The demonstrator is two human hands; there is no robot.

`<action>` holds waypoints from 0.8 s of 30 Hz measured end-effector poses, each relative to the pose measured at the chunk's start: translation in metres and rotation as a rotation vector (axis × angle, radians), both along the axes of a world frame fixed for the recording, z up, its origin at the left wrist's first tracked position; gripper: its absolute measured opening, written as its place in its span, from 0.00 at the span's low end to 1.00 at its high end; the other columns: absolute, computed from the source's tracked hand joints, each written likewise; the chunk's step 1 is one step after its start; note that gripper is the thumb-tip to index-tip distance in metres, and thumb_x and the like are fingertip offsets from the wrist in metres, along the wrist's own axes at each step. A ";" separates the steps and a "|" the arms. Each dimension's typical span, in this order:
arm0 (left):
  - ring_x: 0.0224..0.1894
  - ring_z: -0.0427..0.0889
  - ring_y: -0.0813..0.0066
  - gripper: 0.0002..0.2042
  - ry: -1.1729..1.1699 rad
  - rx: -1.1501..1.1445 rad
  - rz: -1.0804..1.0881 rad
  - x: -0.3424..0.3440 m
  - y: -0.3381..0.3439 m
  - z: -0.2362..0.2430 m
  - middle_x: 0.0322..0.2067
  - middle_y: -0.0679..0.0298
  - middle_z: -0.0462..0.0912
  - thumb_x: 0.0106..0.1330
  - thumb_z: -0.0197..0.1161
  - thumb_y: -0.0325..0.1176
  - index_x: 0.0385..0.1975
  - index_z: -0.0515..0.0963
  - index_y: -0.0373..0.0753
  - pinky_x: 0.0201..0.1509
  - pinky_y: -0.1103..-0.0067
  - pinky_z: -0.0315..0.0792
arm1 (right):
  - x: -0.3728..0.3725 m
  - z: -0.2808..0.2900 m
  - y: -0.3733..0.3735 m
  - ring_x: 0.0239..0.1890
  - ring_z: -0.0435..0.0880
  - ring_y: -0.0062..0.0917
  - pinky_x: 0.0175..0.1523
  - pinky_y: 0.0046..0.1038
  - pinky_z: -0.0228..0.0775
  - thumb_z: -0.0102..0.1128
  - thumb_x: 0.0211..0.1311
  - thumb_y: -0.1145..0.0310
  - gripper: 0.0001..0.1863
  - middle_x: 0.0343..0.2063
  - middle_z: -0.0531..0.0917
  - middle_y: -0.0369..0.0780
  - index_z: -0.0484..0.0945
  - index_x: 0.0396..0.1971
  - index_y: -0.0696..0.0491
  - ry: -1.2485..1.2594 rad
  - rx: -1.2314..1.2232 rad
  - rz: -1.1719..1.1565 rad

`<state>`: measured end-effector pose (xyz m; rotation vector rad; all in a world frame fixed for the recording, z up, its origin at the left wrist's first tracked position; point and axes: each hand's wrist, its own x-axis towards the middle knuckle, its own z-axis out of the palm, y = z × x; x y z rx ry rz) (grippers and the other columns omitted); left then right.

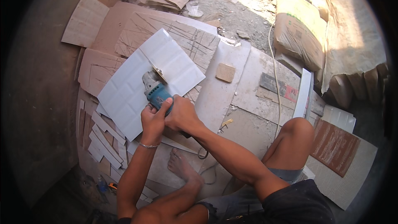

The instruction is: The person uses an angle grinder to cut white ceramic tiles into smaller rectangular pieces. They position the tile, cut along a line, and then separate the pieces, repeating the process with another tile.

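A teal angle grinder (158, 94) with a grey metal head is held in both hands over a large white tile (124, 99). Its disc stands on edge at the end of a dark line running in from the tile's far edge; whether the disc is spinning cannot be told. My left hand (153, 120), with a bracelet at its wrist, wraps the left side of the grinder's body. My right hand (182, 114) closes round its rear end, hiding the handle. A dark cord loop (202, 154) hangs below my right wrist.
Narrow tile strips (105, 145) lie at the left, near an orange-and-black tool (112, 186). My bare foot (182, 166) rests close behind the tile. A pale cable (274, 70) crosses the boards. Filled sacks (299, 29) stand far right; a brown tile (336, 147) lies near right.
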<state>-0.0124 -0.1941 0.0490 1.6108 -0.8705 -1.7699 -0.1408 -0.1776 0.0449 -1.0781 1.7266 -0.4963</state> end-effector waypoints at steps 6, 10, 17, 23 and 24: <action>0.44 0.85 0.80 0.19 0.002 0.000 0.004 -0.001 0.002 0.000 0.45 0.61 0.88 0.70 0.74 0.36 0.51 0.77 0.29 0.51 0.81 0.78 | 0.001 0.000 0.002 0.42 0.88 0.60 0.50 0.48 0.82 0.70 0.46 0.68 0.23 0.35 0.85 0.64 0.77 0.38 0.70 0.000 0.004 -0.003; 0.44 0.85 0.80 0.19 -0.005 0.007 0.006 -0.001 0.004 0.000 0.45 0.61 0.88 0.70 0.74 0.36 0.51 0.77 0.29 0.51 0.81 0.78 | 0.000 -0.001 0.003 0.43 0.88 0.60 0.49 0.48 0.82 0.71 0.46 0.66 0.24 0.35 0.85 0.64 0.77 0.37 0.70 0.008 0.003 -0.001; 0.43 0.85 0.80 0.19 0.013 0.006 0.023 -0.002 0.006 0.000 0.44 0.61 0.88 0.70 0.75 0.36 0.49 0.77 0.29 0.49 0.81 0.78 | -0.001 0.000 0.005 0.43 0.88 0.59 0.49 0.48 0.82 0.72 0.46 0.65 0.25 0.36 0.85 0.64 0.77 0.38 0.71 0.014 -0.006 0.005; 0.43 0.85 0.81 0.18 0.004 0.002 0.010 -0.002 0.006 -0.001 0.44 0.62 0.88 0.71 0.74 0.36 0.50 0.78 0.30 0.49 0.82 0.78 | -0.002 0.002 0.005 0.44 0.88 0.59 0.50 0.48 0.82 0.72 0.46 0.64 0.26 0.36 0.85 0.64 0.77 0.38 0.71 0.008 0.016 0.002; 0.43 0.85 0.81 0.18 0.009 0.000 0.013 -0.002 0.007 -0.001 0.44 0.62 0.88 0.71 0.74 0.36 0.50 0.78 0.30 0.49 0.82 0.78 | -0.002 0.002 0.005 0.44 0.88 0.59 0.50 0.48 0.82 0.72 0.47 0.64 0.26 0.36 0.85 0.64 0.78 0.38 0.70 0.009 0.018 0.003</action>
